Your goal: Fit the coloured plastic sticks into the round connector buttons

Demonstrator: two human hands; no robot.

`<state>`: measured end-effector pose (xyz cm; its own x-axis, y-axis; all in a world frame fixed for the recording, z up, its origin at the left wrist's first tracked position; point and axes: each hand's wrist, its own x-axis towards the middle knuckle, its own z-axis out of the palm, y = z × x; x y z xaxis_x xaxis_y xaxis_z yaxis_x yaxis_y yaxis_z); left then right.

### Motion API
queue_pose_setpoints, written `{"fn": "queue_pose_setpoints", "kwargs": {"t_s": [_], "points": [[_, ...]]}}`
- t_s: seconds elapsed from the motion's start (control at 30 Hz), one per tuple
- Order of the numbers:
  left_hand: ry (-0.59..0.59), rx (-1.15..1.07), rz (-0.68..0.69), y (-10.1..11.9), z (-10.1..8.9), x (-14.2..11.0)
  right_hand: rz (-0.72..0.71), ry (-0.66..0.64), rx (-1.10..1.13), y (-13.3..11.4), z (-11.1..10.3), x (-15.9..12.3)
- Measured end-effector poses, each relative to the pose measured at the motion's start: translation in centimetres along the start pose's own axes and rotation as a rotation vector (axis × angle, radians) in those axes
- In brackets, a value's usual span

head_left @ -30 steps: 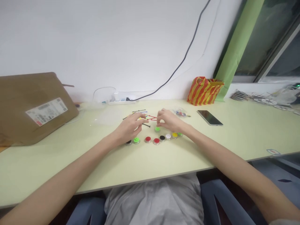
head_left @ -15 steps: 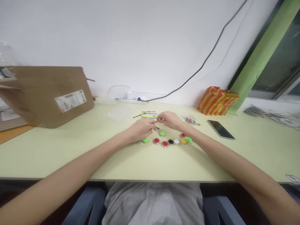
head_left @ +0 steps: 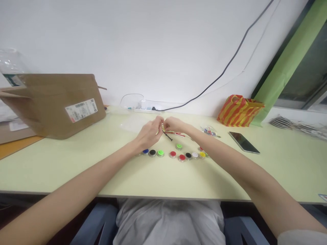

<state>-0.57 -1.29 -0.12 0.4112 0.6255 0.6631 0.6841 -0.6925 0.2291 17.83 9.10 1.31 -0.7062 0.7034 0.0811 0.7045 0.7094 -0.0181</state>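
My left hand (head_left: 151, 132) and my right hand (head_left: 174, 125) meet over the middle of the table, fingertips close together and fingers curled in. What the fingertips hold, if anything, is hidden. Just under them lie thin sticks: a black stick (head_left: 167, 136) slants out below, and red sticks (head_left: 177, 133) poke out beneath my right hand. Nearer to me are several small clear round pieces with coloured tops, among them a green-topped one (head_left: 179, 146), a red-topped one (head_left: 173, 154), a black-topped one (head_left: 152, 152) and a yellow-topped one (head_left: 202, 154).
A cardboard box (head_left: 58, 112) stands at the left. Along the wall lies a power strip (head_left: 146, 110) with a cable. To the right are a small plastic packet (head_left: 209, 131), a phone (head_left: 244, 142), a striped bag (head_left: 238, 110) and a bundle of wires (head_left: 293, 124).
Both hands have moved away from me and a little left, over the pile of sticks, covering most of it. Red sticks now show under my right hand; blue and black tops are uncovered.
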Motion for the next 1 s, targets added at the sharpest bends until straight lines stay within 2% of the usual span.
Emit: {"fn": "queue_pose_setpoints", "kwargs": {"t_s": [0.17, 0.3, 0.47, 0.57, 0.67, 0.77, 0.9, 1.0], "points": [[-0.008, -0.008, 0.011, -0.4, 0.3, 0.0, -0.007, -0.009, -0.041, -0.3, -0.4, 0.7], [-0.001, -0.005, 0.032, -0.6, 0.3, 0.0, -0.001, 0.032, -0.103, -0.6, -2.1, 1.0], [-0.042, 0.004, 0.057, -0.4, 0.2, 0.0, -0.053, 0.057, -0.341, -1.2, -5.0, -0.3], [-0.082, -0.007, 0.054, -0.4, 0.2, -0.1, -0.032, 0.068, -0.442, -1.6, -5.9, -1.9], [-0.087, 0.031, 0.062, -0.4, 0.4, -0.1, -0.024, 0.104, -0.431, -2.1, -5.7, -4.4], [-0.106, 0.079, 0.084, 0.0, 0.5, -0.1, -0.054, 0.170, -0.326, -2.9, -4.7, -7.9], [-0.204, 0.091, 0.126, 0.8, 0.7, -0.3, -0.104, 0.338, -0.100, -3.8, -3.0, -12.0], [-0.248, 0.088, 0.170, 1.1, 1.0, -0.5, -0.098, 0.429, 0.030, -4.1, -1.8, -13.5]]}}
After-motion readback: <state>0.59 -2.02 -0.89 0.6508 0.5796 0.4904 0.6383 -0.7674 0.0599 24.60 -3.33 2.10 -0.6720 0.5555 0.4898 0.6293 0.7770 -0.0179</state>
